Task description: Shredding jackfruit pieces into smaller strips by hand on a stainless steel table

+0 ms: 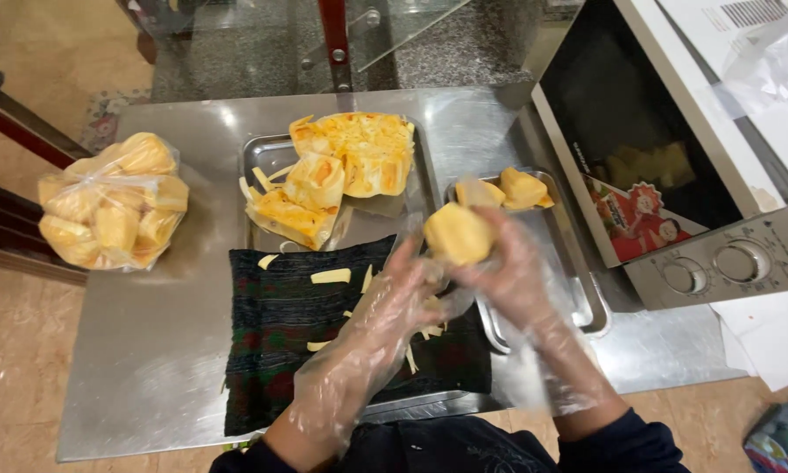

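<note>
Both hands wear loose clear plastic gloves. The left hand and the right hand are closed together around one yellow fruit pod, held above the desk near its middle, over the gap between the dark cloth and the small tray. The fingers of both hands press on the pod's lower half; its top stands free.

Under the left hand, the dark cloth covers the near part of a large tray and carries scattered pale yellow strips. Toward the far edge, that tray holds opened fruit sections with rind. The small tray, toward the right edge, holds two peeled pods at its far end. A clear bag of pods lies at the left edge. A microwave oven stands just beyond the right edge, its door shut.

Risk, as judged: the pod looks slick and the gloves are slack, so it may slip and drop onto the cloth or off the near edge. Loose glove film may catch or tear between the fingers. Strips near the cloth's border may be brushed to the floor by a forearm.
</note>
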